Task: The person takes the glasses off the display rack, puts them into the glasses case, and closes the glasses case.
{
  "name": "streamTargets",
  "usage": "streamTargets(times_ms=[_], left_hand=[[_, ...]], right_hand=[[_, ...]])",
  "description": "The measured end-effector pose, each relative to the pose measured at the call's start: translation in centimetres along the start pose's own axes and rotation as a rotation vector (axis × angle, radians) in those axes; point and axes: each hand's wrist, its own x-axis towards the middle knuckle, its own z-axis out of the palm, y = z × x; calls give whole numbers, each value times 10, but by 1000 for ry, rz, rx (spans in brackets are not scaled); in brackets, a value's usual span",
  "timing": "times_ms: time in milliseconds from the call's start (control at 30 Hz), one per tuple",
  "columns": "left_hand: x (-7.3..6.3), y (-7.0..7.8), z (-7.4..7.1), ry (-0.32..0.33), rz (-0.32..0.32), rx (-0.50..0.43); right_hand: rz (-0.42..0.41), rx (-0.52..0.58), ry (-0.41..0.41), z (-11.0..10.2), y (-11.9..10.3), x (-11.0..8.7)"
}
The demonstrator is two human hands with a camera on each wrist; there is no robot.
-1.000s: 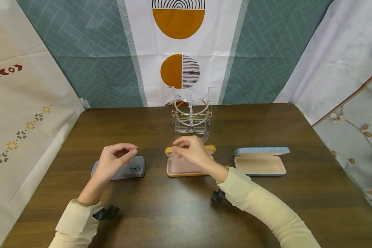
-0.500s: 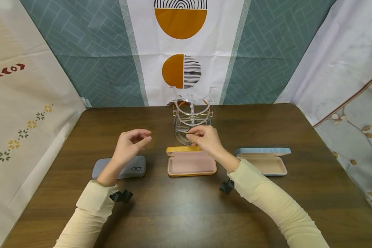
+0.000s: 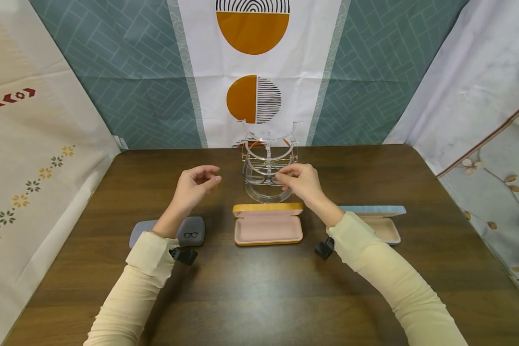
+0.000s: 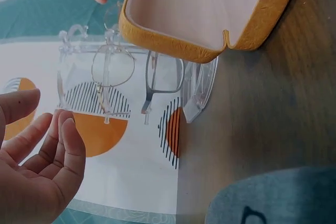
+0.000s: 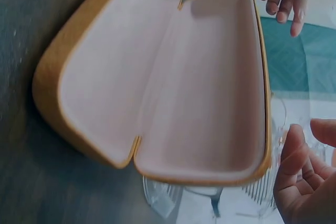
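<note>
My left hand hovers left of a clear tiered glasses stand, fingers loosely bent and holding nothing. My right hand is at the stand's right side, thumb and fingers apart in the right wrist view; its fingertips overlap the lower tier in the head view. On the stand sit round thin-rimmed glasses and, lower, dark-framed glasses. In front of the stand lies an open yellow glasses case with pink lining and nothing inside.
A closed grey glasses case with a glasses print lies at left, partly under my left forearm. An open blue glasses case lies at right, partly hidden by my right sleeve. Patterned cloth hangs behind the wooden table.
Both hands have moved forward and to the right, from over the grey and yellow cases to either side of the stand. The cases and the stand stay in place.
</note>
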Motion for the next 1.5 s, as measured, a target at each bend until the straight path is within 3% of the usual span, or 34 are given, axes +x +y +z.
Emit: streamTargets(times_ms=[1067, 1267, 1500], left_hand=[[64, -8, 37, 25, -116, -53], [69, -10, 45, 15, -159, -64], [72, -12, 52, 10, -143, -64]], right_hand=[[88, 10, 254, -35, 18, 35], [127, 16, 260, -38, 20, 39], [163, 27, 233, -37, 20, 43]])
